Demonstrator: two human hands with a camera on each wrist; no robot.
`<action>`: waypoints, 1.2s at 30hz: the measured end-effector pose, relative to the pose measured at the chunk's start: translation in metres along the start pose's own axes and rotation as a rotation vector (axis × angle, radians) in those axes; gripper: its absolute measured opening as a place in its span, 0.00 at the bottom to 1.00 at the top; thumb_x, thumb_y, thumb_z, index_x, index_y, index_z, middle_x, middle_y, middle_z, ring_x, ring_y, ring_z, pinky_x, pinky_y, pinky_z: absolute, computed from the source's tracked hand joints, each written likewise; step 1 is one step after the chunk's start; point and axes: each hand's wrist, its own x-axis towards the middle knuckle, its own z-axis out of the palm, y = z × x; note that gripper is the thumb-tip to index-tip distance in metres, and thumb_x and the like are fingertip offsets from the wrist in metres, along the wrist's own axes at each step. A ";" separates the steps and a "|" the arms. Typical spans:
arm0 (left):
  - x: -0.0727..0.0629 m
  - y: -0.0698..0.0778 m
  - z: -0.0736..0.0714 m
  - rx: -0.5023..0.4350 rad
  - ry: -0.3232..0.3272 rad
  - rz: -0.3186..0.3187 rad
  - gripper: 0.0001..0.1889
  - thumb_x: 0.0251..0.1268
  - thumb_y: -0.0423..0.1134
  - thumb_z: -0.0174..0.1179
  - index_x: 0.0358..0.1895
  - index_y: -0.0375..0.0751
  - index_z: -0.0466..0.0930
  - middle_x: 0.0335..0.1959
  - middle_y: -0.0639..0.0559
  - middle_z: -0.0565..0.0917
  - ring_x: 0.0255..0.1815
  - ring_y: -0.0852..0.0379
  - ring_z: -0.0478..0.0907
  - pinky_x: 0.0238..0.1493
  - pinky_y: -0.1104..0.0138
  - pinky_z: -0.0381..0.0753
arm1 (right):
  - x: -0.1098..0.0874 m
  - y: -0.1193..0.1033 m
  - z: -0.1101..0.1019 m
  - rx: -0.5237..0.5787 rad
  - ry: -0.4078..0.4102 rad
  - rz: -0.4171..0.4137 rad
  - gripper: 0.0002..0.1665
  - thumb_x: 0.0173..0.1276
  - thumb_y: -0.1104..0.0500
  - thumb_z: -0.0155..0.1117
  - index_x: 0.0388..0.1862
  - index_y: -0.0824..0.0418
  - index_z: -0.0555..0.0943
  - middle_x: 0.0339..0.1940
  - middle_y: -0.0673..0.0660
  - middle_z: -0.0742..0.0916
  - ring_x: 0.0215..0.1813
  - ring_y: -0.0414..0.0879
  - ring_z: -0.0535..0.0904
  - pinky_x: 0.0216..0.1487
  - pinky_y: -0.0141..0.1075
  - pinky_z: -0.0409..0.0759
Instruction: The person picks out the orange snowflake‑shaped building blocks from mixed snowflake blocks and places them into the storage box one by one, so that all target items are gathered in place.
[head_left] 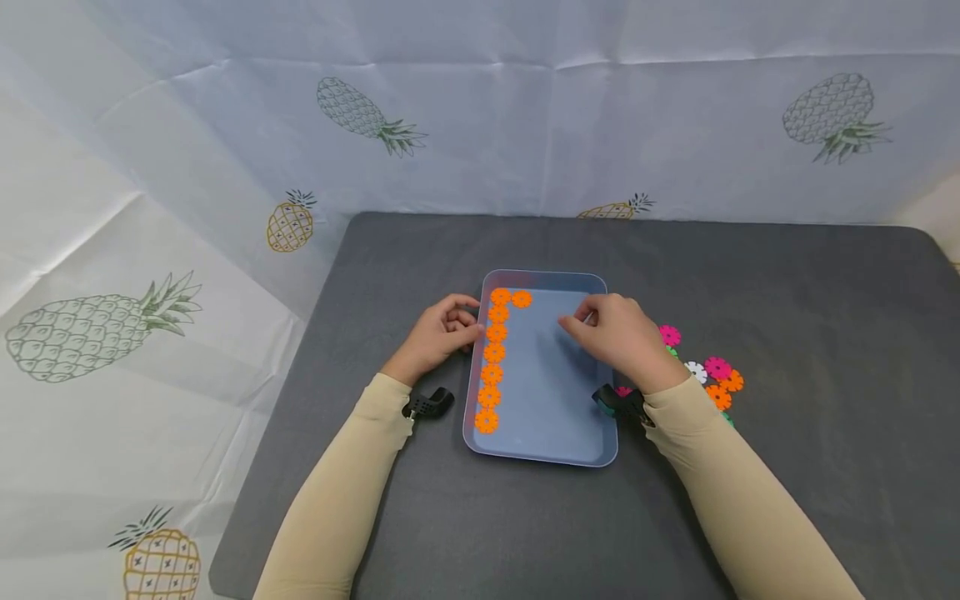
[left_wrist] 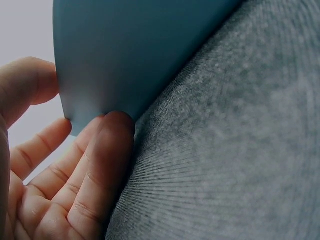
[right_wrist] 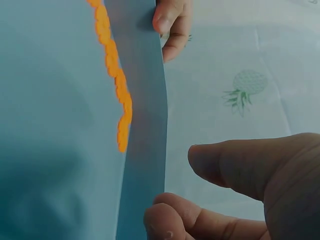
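A translucent blue tray (head_left: 558,408) lies on the table, with a column of orange flower-shaped discs (head_left: 492,375) down its left side. One more orange disc (head_left: 521,299) sits beside the column's far end. At the tray's left wall is my left hand (head_left: 450,327); its fingertips (left_wrist: 117,125) touch the outer wall, and the thumb is at the rim. Over the tray's right half hovers my right hand (head_left: 618,333). In the right wrist view its thumb (right_wrist: 215,162) and fingers stand apart, loosely bent, with nothing between them.
Loose discs in pink (head_left: 717,368), white (head_left: 695,371), orange (head_left: 719,397) and green lie right of the tray, partly hidden by my right arm. The dark grey table (head_left: 825,333) meets a white pineapple-printed cloth (head_left: 480,142) behind and at left.
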 end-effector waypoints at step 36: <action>-0.001 0.002 0.001 -0.010 -0.004 0.005 0.22 0.73 0.32 0.65 0.66 0.30 0.74 0.40 0.43 0.86 0.30 0.56 0.81 0.38 0.67 0.84 | -0.067 0.066 -0.027 0.013 0.020 -0.013 0.22 0.77 0.44 0.66 0.46 0.63 0.85 0.31 0.52 0.85 0.32 0.46 0.76 0.33 0.39 0.74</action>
